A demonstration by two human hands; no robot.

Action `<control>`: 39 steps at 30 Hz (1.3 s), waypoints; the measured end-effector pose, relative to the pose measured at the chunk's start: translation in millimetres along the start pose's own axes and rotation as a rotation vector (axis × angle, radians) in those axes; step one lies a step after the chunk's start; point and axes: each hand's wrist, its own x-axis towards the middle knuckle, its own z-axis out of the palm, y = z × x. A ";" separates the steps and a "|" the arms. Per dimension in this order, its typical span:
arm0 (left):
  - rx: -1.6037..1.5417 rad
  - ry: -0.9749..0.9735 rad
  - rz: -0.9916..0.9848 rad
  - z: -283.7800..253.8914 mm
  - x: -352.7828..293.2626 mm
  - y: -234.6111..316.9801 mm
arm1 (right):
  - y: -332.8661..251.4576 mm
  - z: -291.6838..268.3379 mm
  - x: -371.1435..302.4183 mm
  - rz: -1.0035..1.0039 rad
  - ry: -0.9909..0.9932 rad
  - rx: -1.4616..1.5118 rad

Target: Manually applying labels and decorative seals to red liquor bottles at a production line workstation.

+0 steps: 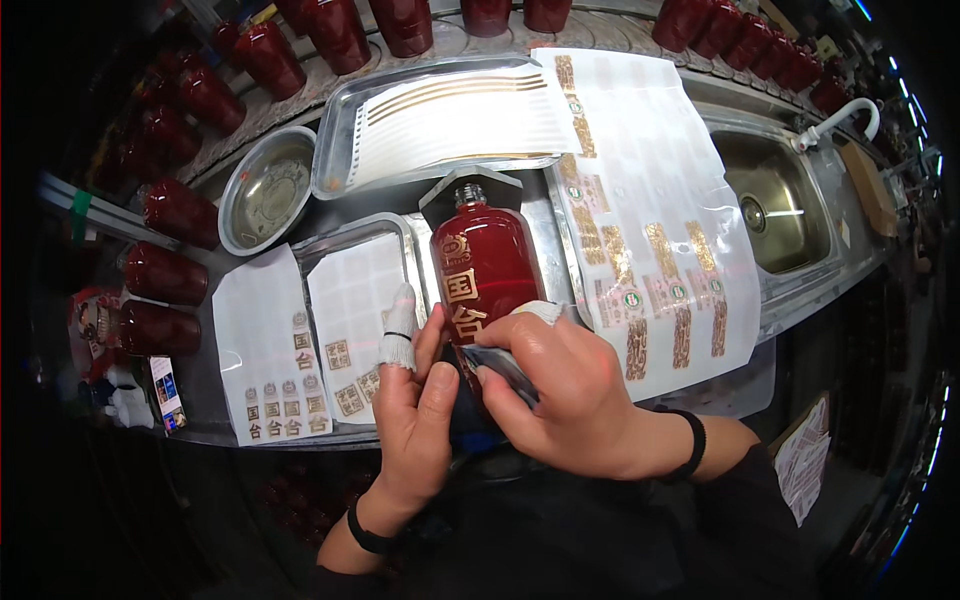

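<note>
Gold lettering (461,286) is apparently being smoothed onto the bottle (507,258) between label sheets (655,130), a flat tool (510,375) gripped by right fingers (530,337), left fingers (438,392) loosely open, steady pressure seemingly needed next.

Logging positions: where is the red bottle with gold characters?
Near the head view's centre, the red bottle lies between the smaller tray on its left and the large label sheet on its right, its near end by the left hand and right hand.
</note>
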 end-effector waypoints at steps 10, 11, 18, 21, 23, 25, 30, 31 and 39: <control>0.085 -0.005 0.045 0.2 3.1 -15.0 | 66.7 -1.7 -59.0 0.573 0.305 0.406; 0.086 -0.003 0.039 2.0 4.4 -14.7 | 68.3 -1.6 -56.0 0.588 0.318 0.391; 0.113 0.071 -0.024 12.0 17.3 -17.1 | 44.9 5.1 -45.3 0.384 0.315 0.415; 0.109 0.040 -0.039 9.4 19.0 -26.2 | 86.4 -2.3 -59.0 0.706 0.215 0.440; 0.040 0.008 -0.099 1.4 21.9 -24.2 | 74.9 -4.7 -59.0 0.633 0.315 0.509; -0.021 -0.001 -0.176 -1.1 12.9 -23.6 | 47.3 -9.6 -51.4 0.478 0.374 0.602; -0.092 -0.012 -0.197 -0.2 14.4 -28.5 | 89.7 0.0 -54.0 0.692 0.261 0.500; 0.043 -0.013 -0.032 -2.4 9.9 -35.5 | 90.0 0.1 -57.0 0.611 0.329 0.456; 0.904 -0.175 0.452 -17.8 -14.8 -31.6 | 83.7 -2.7 -50.6 0.494 0.360 0.495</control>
